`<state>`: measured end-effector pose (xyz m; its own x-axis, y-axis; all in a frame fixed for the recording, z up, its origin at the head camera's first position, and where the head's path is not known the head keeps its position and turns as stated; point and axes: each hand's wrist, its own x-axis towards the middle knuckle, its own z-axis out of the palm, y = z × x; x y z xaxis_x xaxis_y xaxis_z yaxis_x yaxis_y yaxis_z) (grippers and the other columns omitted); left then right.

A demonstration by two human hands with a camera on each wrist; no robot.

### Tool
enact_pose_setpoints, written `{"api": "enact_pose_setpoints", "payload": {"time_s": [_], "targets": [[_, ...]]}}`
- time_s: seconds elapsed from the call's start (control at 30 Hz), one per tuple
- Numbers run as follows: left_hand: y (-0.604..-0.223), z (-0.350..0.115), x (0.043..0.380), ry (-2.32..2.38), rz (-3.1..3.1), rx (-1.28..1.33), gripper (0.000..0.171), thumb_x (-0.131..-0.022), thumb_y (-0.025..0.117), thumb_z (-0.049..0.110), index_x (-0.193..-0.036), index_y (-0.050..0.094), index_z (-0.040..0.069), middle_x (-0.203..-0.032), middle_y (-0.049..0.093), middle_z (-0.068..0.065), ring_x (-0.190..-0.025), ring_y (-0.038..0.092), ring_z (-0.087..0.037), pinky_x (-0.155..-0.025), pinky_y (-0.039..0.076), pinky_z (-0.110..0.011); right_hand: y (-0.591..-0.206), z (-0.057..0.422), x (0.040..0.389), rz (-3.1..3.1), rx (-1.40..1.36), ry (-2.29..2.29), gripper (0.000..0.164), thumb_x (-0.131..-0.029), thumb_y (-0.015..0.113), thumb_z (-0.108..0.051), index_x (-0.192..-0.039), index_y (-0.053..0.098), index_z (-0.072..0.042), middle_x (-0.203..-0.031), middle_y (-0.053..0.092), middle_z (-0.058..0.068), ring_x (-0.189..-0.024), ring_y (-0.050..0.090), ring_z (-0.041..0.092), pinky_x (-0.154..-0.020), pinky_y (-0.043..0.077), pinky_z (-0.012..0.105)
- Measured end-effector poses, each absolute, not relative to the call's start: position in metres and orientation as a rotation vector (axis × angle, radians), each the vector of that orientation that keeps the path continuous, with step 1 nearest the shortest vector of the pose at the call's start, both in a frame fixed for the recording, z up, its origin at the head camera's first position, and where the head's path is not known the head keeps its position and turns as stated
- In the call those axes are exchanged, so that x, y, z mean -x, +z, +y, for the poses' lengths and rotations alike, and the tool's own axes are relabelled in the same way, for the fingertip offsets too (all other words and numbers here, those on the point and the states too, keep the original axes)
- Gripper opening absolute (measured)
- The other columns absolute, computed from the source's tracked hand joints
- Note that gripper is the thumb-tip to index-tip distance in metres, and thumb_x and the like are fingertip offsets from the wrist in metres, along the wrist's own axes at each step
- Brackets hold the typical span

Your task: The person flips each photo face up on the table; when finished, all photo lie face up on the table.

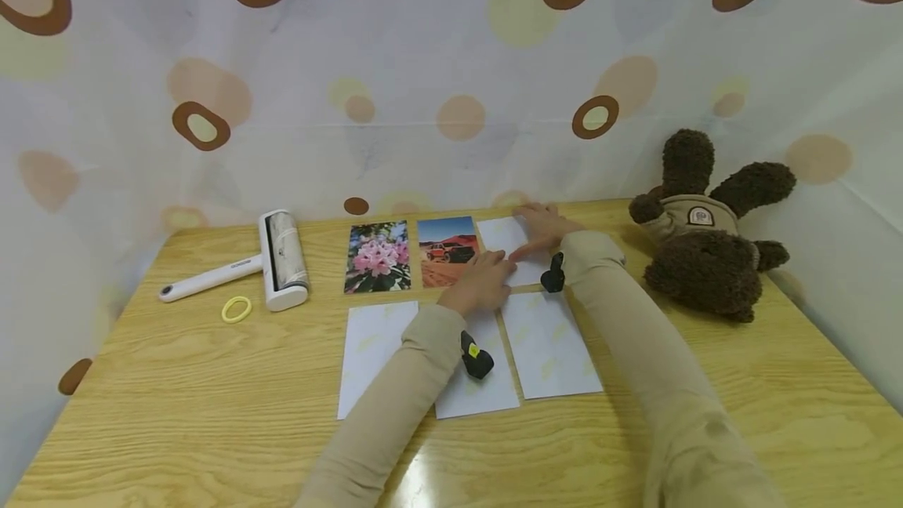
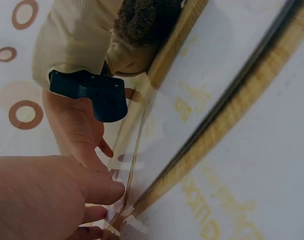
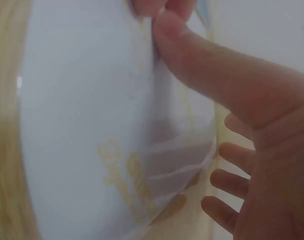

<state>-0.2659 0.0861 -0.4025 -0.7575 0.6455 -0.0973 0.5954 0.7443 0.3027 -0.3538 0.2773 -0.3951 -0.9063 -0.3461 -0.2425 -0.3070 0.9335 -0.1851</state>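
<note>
In the head view my right hand (image 1: 546, 227) lies over a white-backed card (image 1: 501, 235) at the back right of the group, fingers spread near its far edge. Its thumb (image 3: 192, 55) reaches across the card toward my left fingertips in the right wrist view. My left hand (image 1: 483, 284) touches the left side of that card, over the corner of a photo of an orange off-road car (image 1: 446, 251). The left thumb (image 2: 104, 187) looks straight, with the fingers below it. A pink flower photo (image 1: 378, 257) lies left of the car photo.
Three white-backed cards form the front row: left (image 1: 374, 343), middle (image 1: 487, 394) and right (image 1: 550, 347). A white lint roller (image 1: 282, 261) and a yellow ring (image 1: 236, 309) lie at left. A brown plush toy (image 1: 701, 265) lies at right. Patterned cloth (image 1: 458, 61) hangs behind the table.
</note>
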Motion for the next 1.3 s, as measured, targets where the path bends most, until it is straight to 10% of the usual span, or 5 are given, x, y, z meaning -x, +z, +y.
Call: {"api": "enact_pose_setpoints", "payload": {"time_s": [0.47,0.77,1.07,1.3], "targets": [[-0.404,0.098,0.261,0.469,2.800,-0.868,0.054,-0.094,0.055,0.011,-0.145,0.039,0.011,-0.159,0.018,-0.014,-0.147,0.018,-0.029,-0.117,0.023,-0.044,-0.390,0.286,0.338,2.881,0.257,-0.466,0.108,-0.063,0.089,-0.041,-0.146,0.033,0.001,-0.128,0.024,0.034,-0.114,0.036,0.045,-0.094,0.041,0.058],[-0.401,0.100,0.263,0.770,2.889,-0.648,0.095,-0.079,0.077,0.013,-0.151,0.015,0.004,-0.149,0.029,-0.021,-0.134,0.030,-0.032,-0.108,0.036,-0.041,-0.390,0.289,0.335,2.990,0.343,-0.776,0.085,-0.071,0.085,-0.034,-0.135,0.040,0.001,-0.128,0.018,0.031,-0.118,0.028,0.041,-0.101,0.036,0.057],[-0.410,0.099,0.265,1.688,2.628,-0.595,0.088,-0.079,0.058,-0.016,-0.149,0.007,-0.006,-0.113,0.058,-0.015,-0.091,0.064,-0.025,-0.074,0.052,-0.025,-0.384,0.281,0.323,2.976,0.494,-0.854,0.069,-0.084,0.075,-0.035,-0.135,0.044,0.000,-0.131,0.020,0.032,-0.107,0.048,0.040,-0.091,0.043,0.051],[-0.409,0.095,0.267,1.915,2.523,-0.683,0.078,-0.085,0.063,-0.011,-0.146,0.016,-0.005,-0.134,0.052,-0.020,-0.107,0.063,-0.033,-0.086,0.055,-0.032,-0.384,0.273,0.320,2.989,0.656,-0.917,0.043,-0.096,0.058,-0.025,-0.127,0.051,0.004,-0.102,0.056,0.023,-0.089,0.059,0.032,-0.079,0.049,0.043]]}}
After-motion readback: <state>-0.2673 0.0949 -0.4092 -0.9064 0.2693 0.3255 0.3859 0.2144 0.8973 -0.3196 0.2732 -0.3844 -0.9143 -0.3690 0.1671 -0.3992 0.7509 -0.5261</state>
